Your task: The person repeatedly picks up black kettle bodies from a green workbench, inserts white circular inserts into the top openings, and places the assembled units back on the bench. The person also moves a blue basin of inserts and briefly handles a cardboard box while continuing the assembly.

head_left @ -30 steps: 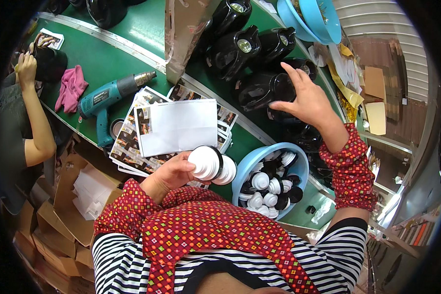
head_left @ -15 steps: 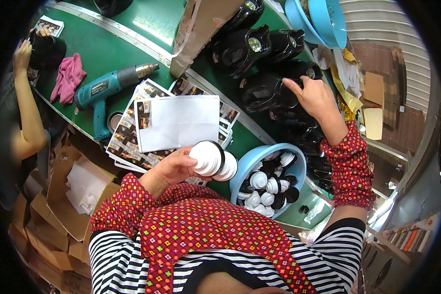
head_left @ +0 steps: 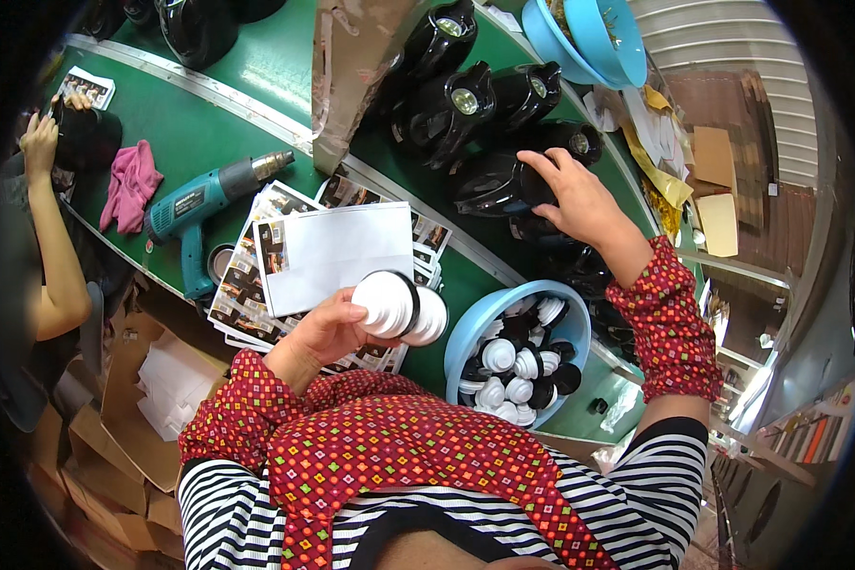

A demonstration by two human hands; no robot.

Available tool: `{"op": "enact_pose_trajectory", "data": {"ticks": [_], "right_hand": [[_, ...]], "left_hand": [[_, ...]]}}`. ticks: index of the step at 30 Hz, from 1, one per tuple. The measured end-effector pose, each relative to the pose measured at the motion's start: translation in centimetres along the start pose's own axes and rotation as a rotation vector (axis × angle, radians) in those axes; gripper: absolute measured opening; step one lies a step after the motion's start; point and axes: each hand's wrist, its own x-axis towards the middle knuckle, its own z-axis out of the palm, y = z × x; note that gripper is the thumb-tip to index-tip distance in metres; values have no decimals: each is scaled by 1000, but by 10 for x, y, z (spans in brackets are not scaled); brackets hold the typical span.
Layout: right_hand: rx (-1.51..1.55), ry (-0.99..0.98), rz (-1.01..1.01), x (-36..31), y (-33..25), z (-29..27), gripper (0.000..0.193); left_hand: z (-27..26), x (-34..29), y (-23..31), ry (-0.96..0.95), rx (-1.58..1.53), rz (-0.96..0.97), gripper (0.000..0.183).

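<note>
Head view: the left hand [head_left: 325,328] is closed, thumb and fingers pinching the rim side of two stoppers [head_left: 382,304], round pieces with smooth, matt white stepped tiers and black edging, held side by side in front of the body and near the blue basin [head_left: 454,363]. The right hand [head_left: 579,199] is partly open, thumb and fingers curved apart about the rounded end of a black jug [head_left: 489,188], whose shell is glossy and lies on its side; the fingertips appear to touch it, though whether they grip cannot be told. Further black jugs of the same polished finish lie grouped beyond it, several showing a bright, reflective round opening. The basin, round and smooth-walled, contains a loose heap of white and black stoppers [head_left: 499,356]. Left of the basin, a plain white sheet [head_left: 347,261] with a printed edge rests on a stack of glossy printed sheets [head_left: 242,294]. Beside that stack lies a teal heat gun [head_left: 195,201] with a metal nozzle, and next to it a crumpled, soft pink cloth [head_left: 130,185]. All rest on a smooth green tabletop [head_left: 275,85]; a brown cardboard panel [head_left: 340,85] stands near the jugs.
</note>
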Motion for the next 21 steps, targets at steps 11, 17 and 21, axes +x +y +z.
{"op": "enact_pose_trajectory", "data": {"ticks": [11, 17, 21], "right_hand": [[75, 60, 4, 1, -1, -8, 82], [70, 98, -106, 3, 12, -5, 82], [51, 212, -170, 6, 19, 6, 77]], "left_hand": [[33, 117, 58, -102, 336, 193, 72], [52, 154, 77, -128, 399, 225, 101], [48, 173, 75, -101, 397, 190, 98]]}}
